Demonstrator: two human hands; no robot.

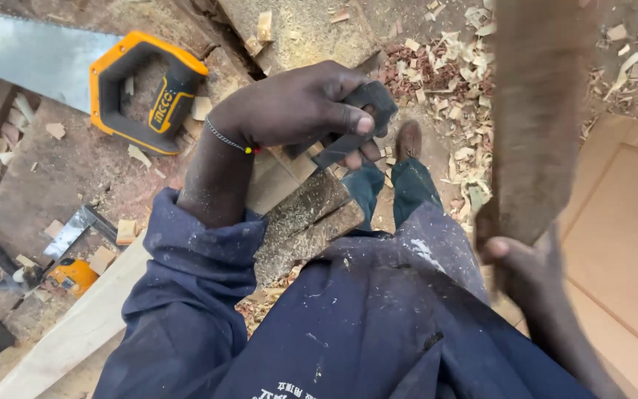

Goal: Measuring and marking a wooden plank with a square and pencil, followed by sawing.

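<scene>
Dark navy work jacket (348, 325), loose, heavy cloth, dusted all over with pale sawdust and small white scuffs. Left sleeve (186, 295) pushed up well behind the fingers, bunched in thick folds, forearm bare from there to the wrist. Thin beaded bracelet (227, 138) at left wrist, just behind the knuckles: dark beads, one red bead on the side nearest the thumb. Left hand (297, 107) bare, no glove, fine dust on forearm. Right hand (526, 270) bare, blurred, detail hard to tell. Teal-green trousers (400, 192) below the left fingers, creased. Brown shoe (408, 140) just beside the left fingertips, scuffed. White printed marks at jacket's lower edge, cut off.
</scene>
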